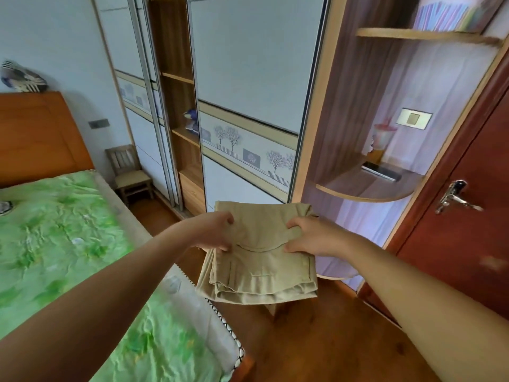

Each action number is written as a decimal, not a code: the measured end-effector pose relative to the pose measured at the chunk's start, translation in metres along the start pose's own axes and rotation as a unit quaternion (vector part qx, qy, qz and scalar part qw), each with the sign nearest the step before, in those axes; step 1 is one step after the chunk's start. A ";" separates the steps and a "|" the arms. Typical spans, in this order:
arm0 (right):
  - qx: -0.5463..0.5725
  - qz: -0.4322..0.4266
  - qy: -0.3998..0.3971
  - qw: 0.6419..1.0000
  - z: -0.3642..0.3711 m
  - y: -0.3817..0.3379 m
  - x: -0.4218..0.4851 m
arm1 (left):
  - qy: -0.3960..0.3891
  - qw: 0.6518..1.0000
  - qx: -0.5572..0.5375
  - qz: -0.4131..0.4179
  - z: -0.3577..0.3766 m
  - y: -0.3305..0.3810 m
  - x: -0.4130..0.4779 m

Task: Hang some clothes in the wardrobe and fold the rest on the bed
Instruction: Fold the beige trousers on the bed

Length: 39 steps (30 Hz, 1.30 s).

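A pair of folded khaki trousers (260, 260) hangs in the air over the wooden floor, just off the bed's right edge. My left hand (213, 232) grips its left side with thumb on top. On the right side my right hand (311, 235) grips it the same way. The bed (63, 244) with a crumpled green sheet lies to the left. Straight ahead stands the wardrobe (248, 86) with white sliding doors; a gap between the doors shows wooden shelves (181, 130).
A small wooden chair (129, 175) stands between bed and wardrobe. Curved corner shelves (369, 188) with a few items are at the right, beside a red-brown door (468, 244) with a metal handle. Something wooden, partly hidden, stands under the trousers.
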State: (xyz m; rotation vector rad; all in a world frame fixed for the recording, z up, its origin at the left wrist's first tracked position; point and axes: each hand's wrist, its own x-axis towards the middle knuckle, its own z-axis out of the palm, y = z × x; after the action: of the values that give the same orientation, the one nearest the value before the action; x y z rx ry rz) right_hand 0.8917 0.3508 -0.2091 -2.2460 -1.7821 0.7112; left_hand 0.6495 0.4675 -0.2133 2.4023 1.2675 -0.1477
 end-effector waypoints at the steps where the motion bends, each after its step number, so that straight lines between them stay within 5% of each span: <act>1: -0.003 -0.006 -0.004 1.000 -0.005 0.000 0.019 | 0.001 1.000 -0.004 -0.009 -0.005 -0.003 0.014; 20: -0.026 -0.181 -0.129 0.975 -0.048 0.000 0.291 | 0.062 0.966 -0.114 -0.222 -0.036 -0.052 0.162; 31: -0.081 -0.278 -0.159 0.944 -0.057 -0.064 0.376 | 0.122 0.929 -0.137 -0.323 -0.062 -0.092 0.180; 39: -0.102 -0.281 -0.132 0.945 -0.039 -0.141 0.480 | 0.122 0.925 -0.141 -0.331 -0.102 -0.196 0.250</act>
State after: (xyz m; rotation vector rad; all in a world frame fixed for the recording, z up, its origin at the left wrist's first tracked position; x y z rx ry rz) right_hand 0.8669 0.8516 -0.2346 -1.6482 -2.5681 0.7522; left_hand 0.6254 0.7982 -0.2528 1.7085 2.0240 0.1416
